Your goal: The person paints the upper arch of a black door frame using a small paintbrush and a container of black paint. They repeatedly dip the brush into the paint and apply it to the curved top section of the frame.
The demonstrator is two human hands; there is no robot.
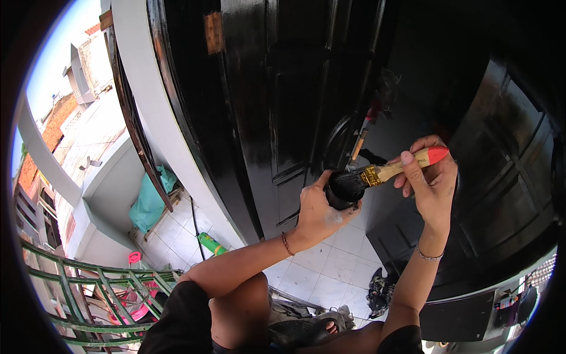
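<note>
My left hand (323, 211) is wrapped round a small black cup (342, 197). Dark paint coats the cup, and a pale smear marks the back of that hand. Between the thumb and fingers of my right hand (433, 183) is a paintbrush (386, 171) with a wooden handle and a red tip. Its black, paint-loaded bristles rest at the mouth of the cup; how deep they reach is hidden. Just beyond my hands stands a glossy black panelled door (298, 106), with a bare brown patch (214, 32) high on its left side.
A second black door leaf (501, 171) stands at the right. White tiles (300, 271) cover the floor, where a crumpled black bag (380, 289) lies. To the left are a green metal railing (71, 295), a green bottle (210, 243) and a teal sack (152, 200).
</note>
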